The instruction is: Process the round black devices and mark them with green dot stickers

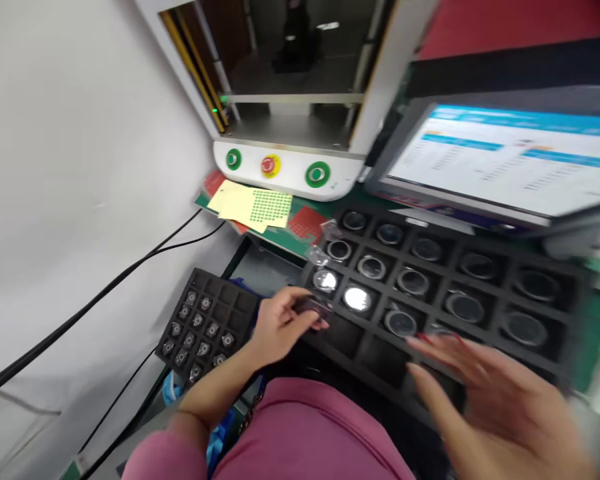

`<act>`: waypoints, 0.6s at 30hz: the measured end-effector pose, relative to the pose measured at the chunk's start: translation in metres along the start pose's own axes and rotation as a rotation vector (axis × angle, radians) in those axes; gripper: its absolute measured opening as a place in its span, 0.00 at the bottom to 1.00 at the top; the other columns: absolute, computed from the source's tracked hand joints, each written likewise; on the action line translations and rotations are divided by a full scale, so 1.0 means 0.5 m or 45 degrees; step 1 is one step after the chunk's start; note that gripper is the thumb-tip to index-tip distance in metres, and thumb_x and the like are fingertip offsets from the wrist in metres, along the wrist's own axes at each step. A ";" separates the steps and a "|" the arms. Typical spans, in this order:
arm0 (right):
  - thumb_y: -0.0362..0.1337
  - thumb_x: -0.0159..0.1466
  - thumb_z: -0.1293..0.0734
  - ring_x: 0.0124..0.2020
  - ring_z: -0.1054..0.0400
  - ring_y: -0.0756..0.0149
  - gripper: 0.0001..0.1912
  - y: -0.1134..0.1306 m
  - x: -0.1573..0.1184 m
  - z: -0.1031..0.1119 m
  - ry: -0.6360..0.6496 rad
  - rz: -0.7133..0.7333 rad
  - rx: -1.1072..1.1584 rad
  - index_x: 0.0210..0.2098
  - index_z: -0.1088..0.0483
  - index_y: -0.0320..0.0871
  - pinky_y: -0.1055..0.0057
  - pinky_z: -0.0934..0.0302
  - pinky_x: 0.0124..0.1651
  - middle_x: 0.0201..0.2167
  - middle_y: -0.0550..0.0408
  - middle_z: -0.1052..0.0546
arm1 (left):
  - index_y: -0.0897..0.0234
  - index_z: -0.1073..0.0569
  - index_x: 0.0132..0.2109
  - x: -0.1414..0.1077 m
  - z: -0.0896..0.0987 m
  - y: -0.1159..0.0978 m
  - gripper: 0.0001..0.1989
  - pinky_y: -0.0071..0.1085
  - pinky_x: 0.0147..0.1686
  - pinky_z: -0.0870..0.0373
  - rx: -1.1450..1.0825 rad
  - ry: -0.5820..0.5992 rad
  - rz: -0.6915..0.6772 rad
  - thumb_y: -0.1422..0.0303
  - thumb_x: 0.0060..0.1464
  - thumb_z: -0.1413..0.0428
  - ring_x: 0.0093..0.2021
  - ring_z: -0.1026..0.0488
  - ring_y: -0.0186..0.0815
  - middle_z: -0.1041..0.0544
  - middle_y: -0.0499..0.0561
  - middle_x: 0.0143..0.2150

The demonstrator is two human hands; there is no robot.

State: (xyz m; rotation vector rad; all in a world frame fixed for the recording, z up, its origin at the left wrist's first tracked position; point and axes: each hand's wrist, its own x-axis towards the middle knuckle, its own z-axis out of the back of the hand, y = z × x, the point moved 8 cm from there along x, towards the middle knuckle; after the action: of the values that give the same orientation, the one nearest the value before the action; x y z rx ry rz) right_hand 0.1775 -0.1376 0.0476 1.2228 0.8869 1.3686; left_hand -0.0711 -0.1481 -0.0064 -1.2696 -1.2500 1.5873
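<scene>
My left hand [280, 325] is closed around a small dark object [314, 306], just over the near left edge of a large black foam tray [353, 267]. Round watch-like pieces with clear film, such as one round piece [371, 267], sit in the tray's compartments; two of them reflect bright light. Several compartments along the near edge hold no piece. My right hand [495, 393], blurred, hovers over the tray's near right part with thumb and fingers apart and nothing between them.
A smaller black tray [220, 293] with small metallic parts lies at the left. Behind stands a machine with a white button panel [290, 175]. Yellow sheets [237, 202] lie before it. A monitor [510, 153] stands at the right. Black cables [130, 267] run along the wall.
</scene>
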 end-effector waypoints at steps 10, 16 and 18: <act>0.24 0.59 0.28 0.41 0.24 0.66 0.25 0.018 -0.004 0.109 -0.208 0.127 -0.007 0.52 0.32 0.47 0.68 0.26 0.47 0.41 0.54 0.23 | 0.62 0.24 0.54 -0.050 -0.304 -0.137 0.15 0.29 0.40 0.23 0.506 0.743 -0.529 0.68 0.61 0.45 0.40 0.18 0.38 0.16 0.55 0.44; 0.26 0.60 0.29 0.36 0.24 0.68 0.15 -0.002 -0.012 0.167 -0.262 0.029 -0.067 0.44 0.30 0.47 0.73 0.25 0.41 0.35 0.57 0.22 | 0.61 0.25 0.53 -0.068 -0.373 -0.127 0.13 0.29 0.39 0.23 0.596 0.801 -0.562 0.68 0.62 0.46 0.39 0.18 0.38 0.16 0.54 0.43; 0.25 0.61 0.31 0.34 0.24 0.68 0.15 0.012 -0.007 0.176 -0.234 0.114 -0.096 0.45 0.31 0.46 0.75 0.25 0.37 0.34 0.57 0.22 | 0.60 0.25 0.51 -0.061 -0.380 -0.116 0.12 0.30 0.42 0.23 0.584 0.702 -0.515 0.69 0.62 0.45 0.41 0.18 0.38 0.16 0.54 0.43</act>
State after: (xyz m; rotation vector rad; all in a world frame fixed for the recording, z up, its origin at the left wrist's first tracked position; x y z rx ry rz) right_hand 0.2616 -0.1521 0.0705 1.3198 0.6538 1.3234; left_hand 0.1191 -0.1167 0.0506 -0.9820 -0.6832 1.0470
